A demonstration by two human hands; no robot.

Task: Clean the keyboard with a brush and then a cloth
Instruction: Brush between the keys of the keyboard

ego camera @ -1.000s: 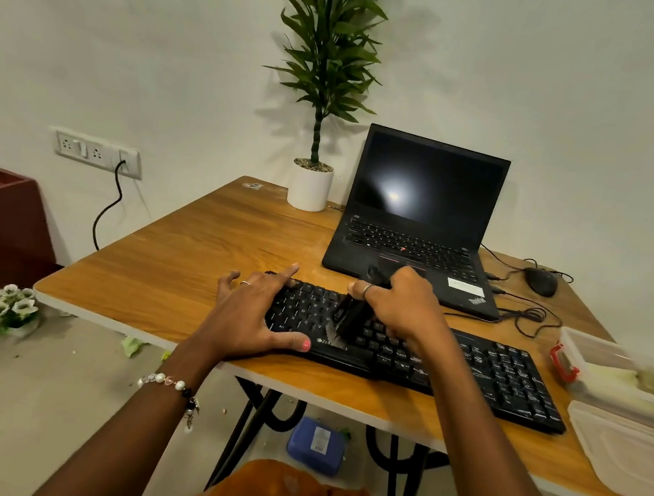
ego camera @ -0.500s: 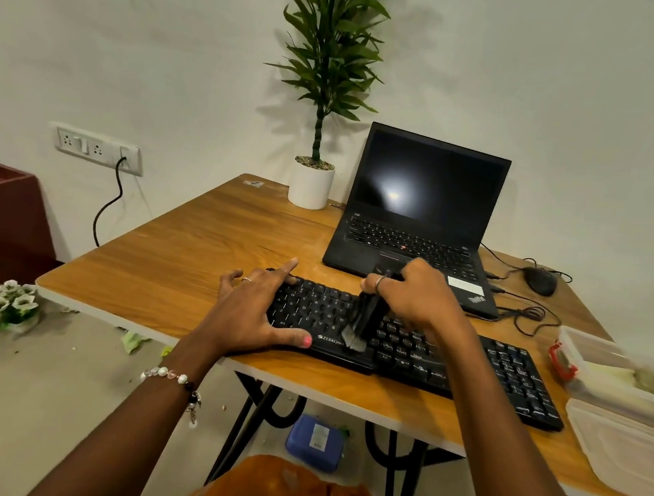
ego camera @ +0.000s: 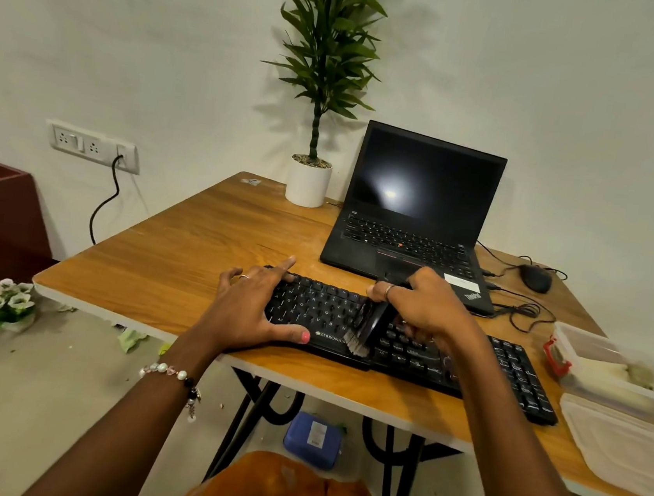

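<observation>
Risk from here: brush [ego camera: 365,327] gripped in curled right hand [ego camera: 418,305], bristles on keyboard [ego camera: 407,348] by its front edge near bench [ego camera: 176,267] lip, flicking dust off, keyboard skidding unless spread left hand [ego camera: 253,306] presses

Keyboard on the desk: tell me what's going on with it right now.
A person is brushing the black keyboard on the wooden desk. The right hand grips a small brush, its bristles down on the keys near the keyboard's middle front. The left hand lies spread over the keyboard's left end, holding it steady. An open laptop sits behind, screen dark. No cloth is in either hand.
</observation>
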